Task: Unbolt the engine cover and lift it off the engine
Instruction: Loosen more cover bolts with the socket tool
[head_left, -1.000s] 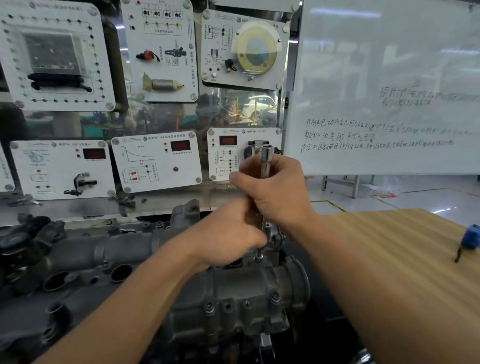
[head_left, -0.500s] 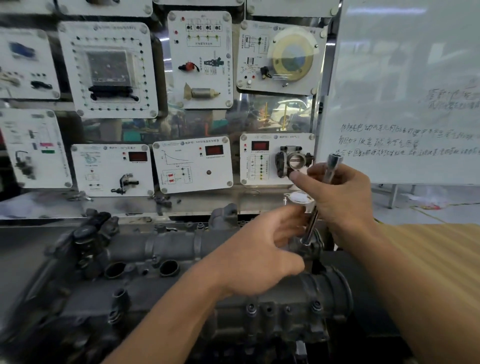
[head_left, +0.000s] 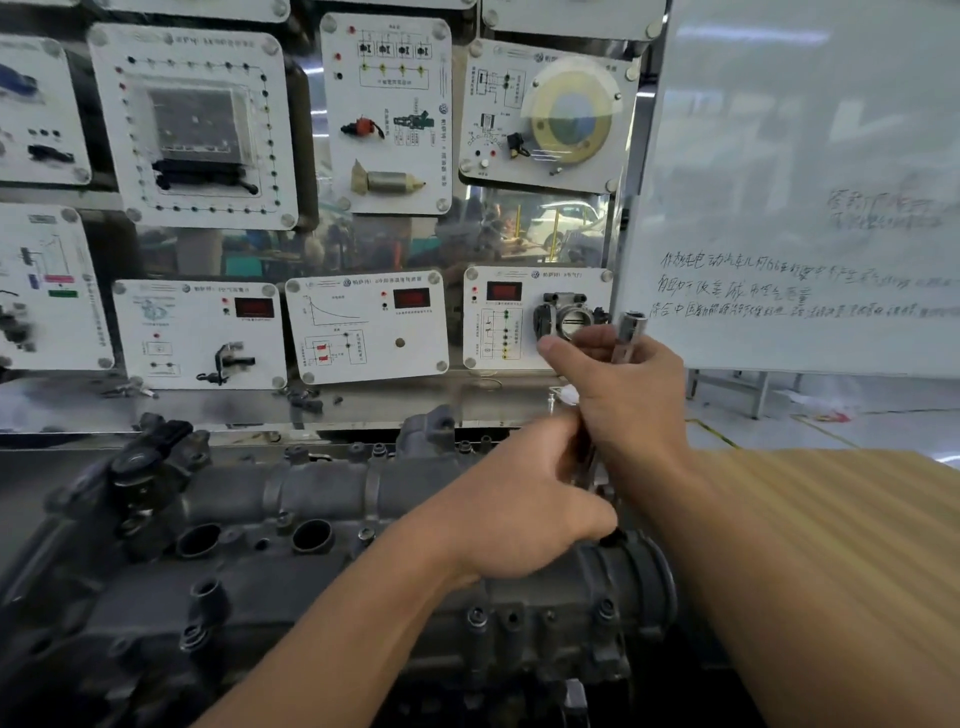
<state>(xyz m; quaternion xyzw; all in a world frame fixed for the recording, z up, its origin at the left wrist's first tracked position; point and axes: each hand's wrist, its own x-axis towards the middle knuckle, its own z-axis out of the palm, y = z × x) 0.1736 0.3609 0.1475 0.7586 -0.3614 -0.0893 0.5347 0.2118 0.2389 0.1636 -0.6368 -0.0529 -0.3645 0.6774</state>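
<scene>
A dark grey cast engine cover (head_left: 322, 499) lies across the lower half of the view, with round plug holes and small bolts along its front edge. A chrome socket wrench (head_left: 626, 338) stands nearly upright over the cover's right end. My right hand (head_left: 631, 400) is wrapped round its upper shaft, thumb stretched left. My left hand (head_left: 524, 514) sits below it, fingers curled at the tool's lower part. The tool's tip and the bolt under it are hidden by my hands.
A wooden table top (head_left: 831, 545) lies to the right of the engine. Behind the engine stands a metal wall of white training panels (head_left: 363, 327) with a narrow shelf. A whiteboard (head_left: 805, 182) with handwriting fills the upper right.
The view swung left, so the engine and hands sit further right in frame. Both hands stay on the wrench; my left fingers have closed in nearer the shaft.
</scene>
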